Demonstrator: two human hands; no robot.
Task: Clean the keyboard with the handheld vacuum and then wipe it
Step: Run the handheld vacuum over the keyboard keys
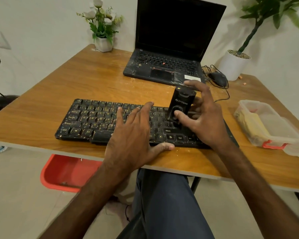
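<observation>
Dark trousers (162, 204) fill the bottom of the view, with both forearms reaching over them to the counter (76, 80). Near its front edge lies the keyboard (86, 118), black and speckled with pale crumbs. The left hand (135, 133) lies flat on its middle keys, fingers straight and spread, thumb along the front edge. The vacuum (181, 102), a short black unit, stands upright on the right part of the keyboard. The right hand (205, 121) is spread around it: the thumb tip touches its lower front, and the fingers fan out beside and behind it; whether they touch it I cannot tell. Behind the keyboard sits an open laptop (171, 40), dusty, its screen dark, with a mouse (217, 78) just to its right. A clear plastic box (273, 125) with a red latch sits at the counter's right edge. A red stool (64, 171) shows under the counter.
</observation>
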